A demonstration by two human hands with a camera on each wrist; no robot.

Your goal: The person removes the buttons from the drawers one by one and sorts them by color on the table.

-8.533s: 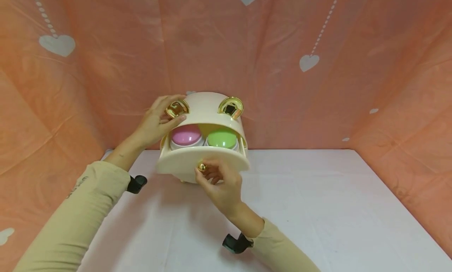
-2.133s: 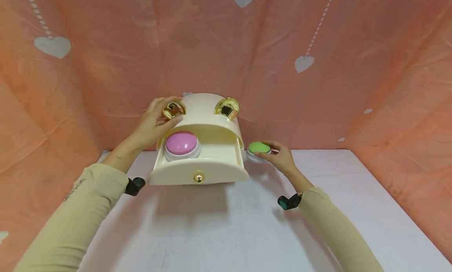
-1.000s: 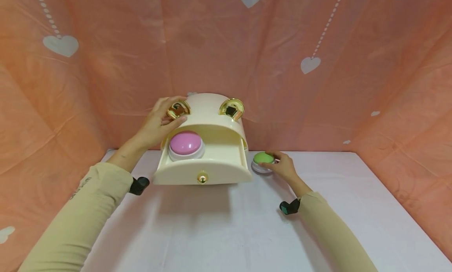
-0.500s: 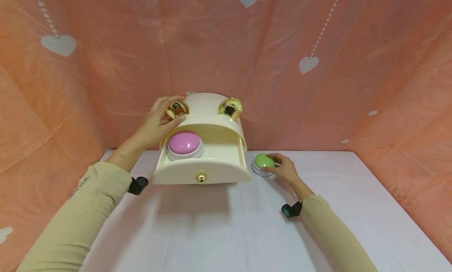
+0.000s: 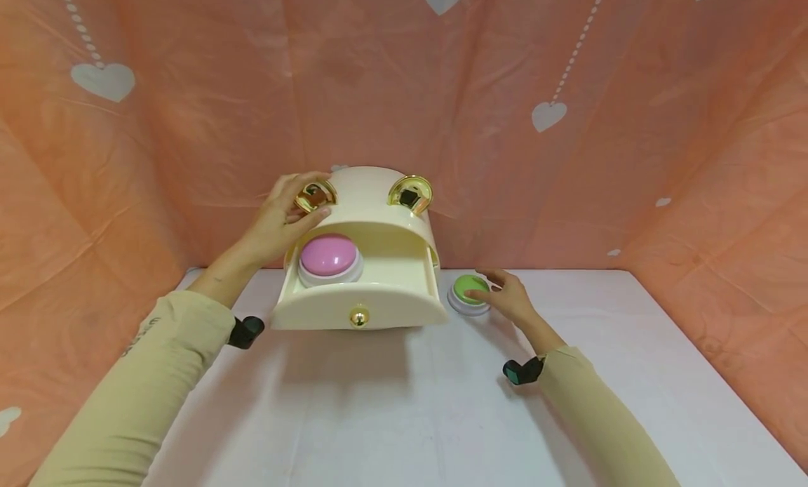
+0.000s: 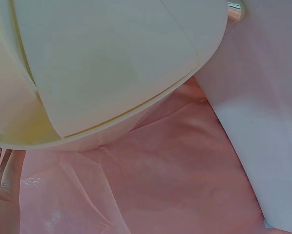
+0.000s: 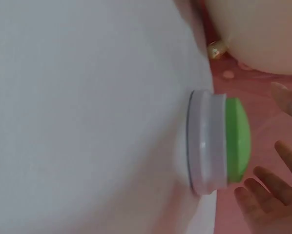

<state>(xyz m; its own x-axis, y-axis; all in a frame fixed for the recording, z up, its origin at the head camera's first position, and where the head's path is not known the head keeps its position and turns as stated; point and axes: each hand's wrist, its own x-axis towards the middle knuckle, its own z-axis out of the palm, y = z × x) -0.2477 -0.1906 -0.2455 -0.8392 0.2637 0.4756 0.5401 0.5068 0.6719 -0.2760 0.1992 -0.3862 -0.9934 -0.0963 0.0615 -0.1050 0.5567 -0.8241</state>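
A cream storage box (image 5: 372, 192) with gold ears stands on the white table. My left hand (image 5: 268, 224) grips its left gold ear (image 5: 311, 196) between thumb and fingers. The drawer (image 5: 318, 310), with a round gold knob (image 5: 359, 317), is pulled out. Inside it on the left sits a pink push button (image 5: 328, 254) on a white base. A green push button (image 7: 239, 141) stands upright on the table, right of the box. My right hand (image 5: 511, 301) hovers over it; in the right wrist view its spread fingers are apart from the green dome.
Peach cloth (image 5: 486, 192) with white hearts forms the back and side walls around the white tabletop (image 5: 568, 403). The drawer front juts out over the table toward me. Black wrist cameras (image 5: 522, 371) hang below both wrists.
Earlier, the right hand held the drawer knob; the drawer came out further. The green push button went from the drawer to the table, and the right hand has let go. The left hand stayed put.
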